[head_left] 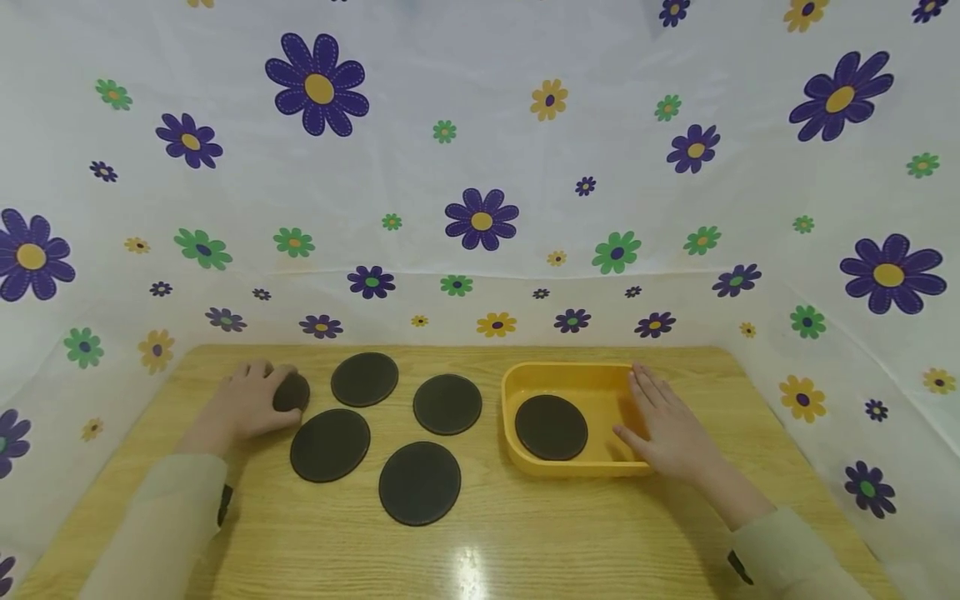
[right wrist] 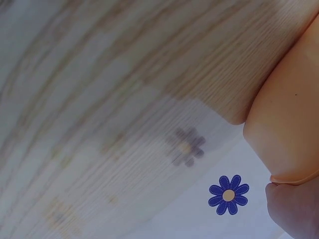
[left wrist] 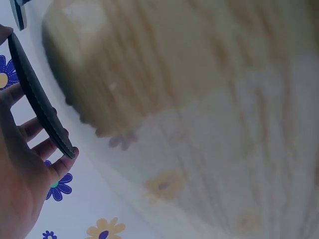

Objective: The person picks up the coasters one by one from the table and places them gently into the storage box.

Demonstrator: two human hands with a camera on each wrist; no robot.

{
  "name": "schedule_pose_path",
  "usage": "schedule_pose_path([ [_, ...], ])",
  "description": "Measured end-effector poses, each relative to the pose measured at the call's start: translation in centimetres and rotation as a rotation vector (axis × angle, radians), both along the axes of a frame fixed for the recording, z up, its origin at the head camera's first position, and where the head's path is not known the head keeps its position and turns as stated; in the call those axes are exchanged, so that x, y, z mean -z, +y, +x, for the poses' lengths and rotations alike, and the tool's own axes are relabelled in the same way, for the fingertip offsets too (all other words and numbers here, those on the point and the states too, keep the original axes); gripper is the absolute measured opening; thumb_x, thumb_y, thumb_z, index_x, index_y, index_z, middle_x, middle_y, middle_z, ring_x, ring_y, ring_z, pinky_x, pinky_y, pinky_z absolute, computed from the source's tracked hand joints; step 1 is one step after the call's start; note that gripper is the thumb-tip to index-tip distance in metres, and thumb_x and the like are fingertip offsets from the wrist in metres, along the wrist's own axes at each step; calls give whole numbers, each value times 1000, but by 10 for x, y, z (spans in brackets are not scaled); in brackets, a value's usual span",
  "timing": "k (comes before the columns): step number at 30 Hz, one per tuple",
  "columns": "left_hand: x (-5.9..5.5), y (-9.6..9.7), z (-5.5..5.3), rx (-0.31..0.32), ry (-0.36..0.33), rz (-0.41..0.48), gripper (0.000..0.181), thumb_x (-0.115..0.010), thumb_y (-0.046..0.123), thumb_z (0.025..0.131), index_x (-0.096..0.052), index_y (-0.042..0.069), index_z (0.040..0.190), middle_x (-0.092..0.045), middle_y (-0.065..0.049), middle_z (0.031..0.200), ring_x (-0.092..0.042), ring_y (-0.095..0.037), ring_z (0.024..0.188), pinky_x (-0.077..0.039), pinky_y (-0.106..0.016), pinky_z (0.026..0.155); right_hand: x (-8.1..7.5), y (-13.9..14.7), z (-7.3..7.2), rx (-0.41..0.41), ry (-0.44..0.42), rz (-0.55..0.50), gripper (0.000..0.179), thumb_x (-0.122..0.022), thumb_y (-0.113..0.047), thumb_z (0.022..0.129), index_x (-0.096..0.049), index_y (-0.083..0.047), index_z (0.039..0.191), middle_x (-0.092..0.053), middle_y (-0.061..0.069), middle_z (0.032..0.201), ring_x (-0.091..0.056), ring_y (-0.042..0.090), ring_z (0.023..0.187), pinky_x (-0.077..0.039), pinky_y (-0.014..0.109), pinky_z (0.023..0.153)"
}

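At the table's left side my left hand grips a round black coaster, tilted up on edge. The left wrist view shows this coaster edge-on, with fingertips round its rim. Over the right end of a yellow tray lies my right hand, its fingers straight along the side and its thumb inside. Another black coaster lies flat in the left half of the tray. In the right wrist view the tray's outer wall shows, with part of the hand at its rim.
Several more black coasters lie flat and apart between the left hand and the tray, among them a back one and a front one. The wooden table ends at a flower-printed white cloth behind and at the sides.
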State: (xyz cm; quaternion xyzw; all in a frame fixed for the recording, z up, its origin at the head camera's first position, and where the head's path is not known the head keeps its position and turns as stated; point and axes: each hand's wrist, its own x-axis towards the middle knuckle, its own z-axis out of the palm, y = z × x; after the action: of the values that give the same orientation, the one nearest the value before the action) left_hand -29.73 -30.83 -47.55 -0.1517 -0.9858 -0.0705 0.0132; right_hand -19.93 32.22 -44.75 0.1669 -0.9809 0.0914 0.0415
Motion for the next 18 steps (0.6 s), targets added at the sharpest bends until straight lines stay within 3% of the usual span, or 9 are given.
schedule_pose_path([
  [6, -8, 5, 0, 37, 52, -41, 80, -74, 51, 83, -54, 7, 148, -55, -32, 135, -52, -58, 124, -42, -76, 104, -1, 0, 0, 2, -6, 3, 85, -58, -39, 105, -25, 16, 161, -17, 33, 172, -18, 51, 161, -9, 48, 135],
  [18, -33, 51, -1, 183, 141, -78, 75, -70, 48, 82, -59, 7, 144, -53, -26, 133, -50, -49, 124, -45, -69, 106, -1, 0, 0, 6, -11, 0, 84, -58, -38, 105, -25, 16, 161, -17, 33, 172, -19, 51, 160, -6, 44, 135],
])
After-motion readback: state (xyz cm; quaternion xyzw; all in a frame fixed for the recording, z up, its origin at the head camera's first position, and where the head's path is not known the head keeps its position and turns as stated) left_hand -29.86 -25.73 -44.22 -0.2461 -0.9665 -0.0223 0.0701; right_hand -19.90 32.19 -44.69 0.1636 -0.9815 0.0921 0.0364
